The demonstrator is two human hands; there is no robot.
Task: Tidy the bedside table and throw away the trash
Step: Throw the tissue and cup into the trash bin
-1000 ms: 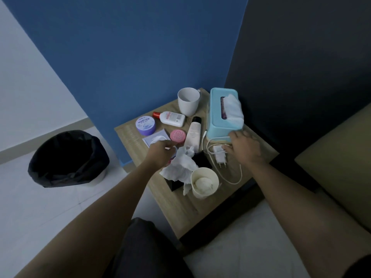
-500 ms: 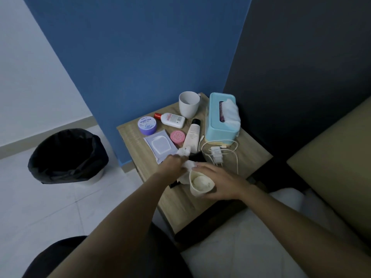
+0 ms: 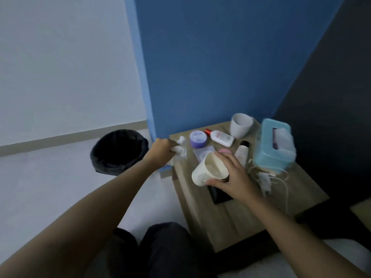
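Note:
My left hand (image 3: 160, 150) is closed around crumpled white tissues (image 3: 180, 150), held over the left edge of the wooden bedside table (image 3: 236, 215). In my right hand (image 3: 230, 175) is a cream paper cup (image 3: 208, 171), tilted and lifted above the table top, with something pale inside. A bin lined with a black bag (image 3: 118, 151) stands on the floor to the left of the table, a short way beyond my left hand.
On the table stand a white mug (image 3: 241, 125), a purple jar (image 3: 198, 139), a white bottle with a red cap (image 3: 220, 137), a cream tube (image 3: 242, 152), a teal tissue box (image 3: 273, 145), a white charger with cable (image 3: 267, 179) and a black phone (image 3: 219, 194).
My left hand has carried the tissues from the table's middle to its left edge, towards the bin. My right hand took hold of the paper cup and lifted it, tilted.

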